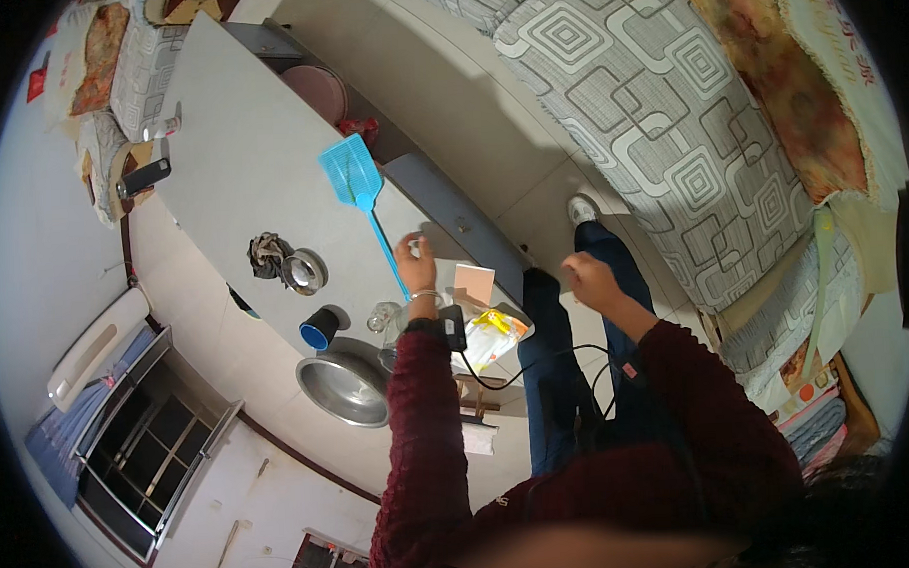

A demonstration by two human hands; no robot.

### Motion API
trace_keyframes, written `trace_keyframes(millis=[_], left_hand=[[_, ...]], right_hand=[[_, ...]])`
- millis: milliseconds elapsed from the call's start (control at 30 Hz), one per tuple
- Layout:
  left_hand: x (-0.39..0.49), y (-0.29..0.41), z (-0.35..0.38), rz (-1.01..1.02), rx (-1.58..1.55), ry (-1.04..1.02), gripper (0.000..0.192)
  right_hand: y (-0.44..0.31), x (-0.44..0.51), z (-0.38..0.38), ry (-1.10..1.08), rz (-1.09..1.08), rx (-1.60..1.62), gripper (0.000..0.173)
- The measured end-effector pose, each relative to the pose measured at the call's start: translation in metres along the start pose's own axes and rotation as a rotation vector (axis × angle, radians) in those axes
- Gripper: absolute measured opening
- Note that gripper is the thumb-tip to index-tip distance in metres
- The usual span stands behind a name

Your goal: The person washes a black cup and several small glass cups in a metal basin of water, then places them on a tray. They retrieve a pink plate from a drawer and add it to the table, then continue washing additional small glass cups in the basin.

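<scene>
My left hand is over the table, beside the handle of a blue plastic fly swatter. Its fingers are apart, and I see nothing between them. My right hand hangs over my legs, away from the table, with its fingers curled; whether something small is inside cannot be told. A flat pinkish card or box and a white and yellow plastic package lie near my left wrist. Glassware stands on the wrist's other side, partly hidden by my sleeve.
A dark cup with blue inside, a metal bowl and a crumpled dark cloth or bag are on the table. A large metal basin is beyond its edge. A patterned sofa stands opposite. A black cable runs from my left wrist.
</scene>
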State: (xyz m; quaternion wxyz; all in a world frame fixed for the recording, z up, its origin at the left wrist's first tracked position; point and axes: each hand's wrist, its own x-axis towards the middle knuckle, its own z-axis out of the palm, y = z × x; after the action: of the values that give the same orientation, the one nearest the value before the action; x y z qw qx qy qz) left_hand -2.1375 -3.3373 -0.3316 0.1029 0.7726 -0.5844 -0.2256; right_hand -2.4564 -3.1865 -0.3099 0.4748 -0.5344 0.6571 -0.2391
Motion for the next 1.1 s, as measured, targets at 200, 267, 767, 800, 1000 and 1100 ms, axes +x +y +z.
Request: trace_keyframes(millis=[200,267,767,800,1000,1100], left_hand=[[0.114,-0.014,0.003,0.16,0.199,0.265,0.06],[0.153,-0.004,0.004,0.049,0.132,0.311,0.072],[0.196,0.046,0.031,-0.306,0.357,0.535,0.087],[0.195,0.049,0.03,-0.314,0.375,0.528,0.086],[0.196,0.054,0.023,-0.321,0.331,0.498,0.089],[0.196,0.051,0.022,-0.328,0.303,0.458,0.091]], right_hand=[[0.06,0.027,-0.013,-0.031,0.216,-0.004,0.014],[0.069,0.045,-0.005,-0.024,0.189,-0.018,0.012],[0.022,0.283,0.0,0.036,0.254,0.2,0.015],[0.018,0.296,-0.004,0.057,0.216,0.145,0.015],[-0.032,0.373,-0.014,-0.096,0.407,0.424,0.015],[-0.071,0.412,-0.007,-0.256,0.519,0.543,0.023]])
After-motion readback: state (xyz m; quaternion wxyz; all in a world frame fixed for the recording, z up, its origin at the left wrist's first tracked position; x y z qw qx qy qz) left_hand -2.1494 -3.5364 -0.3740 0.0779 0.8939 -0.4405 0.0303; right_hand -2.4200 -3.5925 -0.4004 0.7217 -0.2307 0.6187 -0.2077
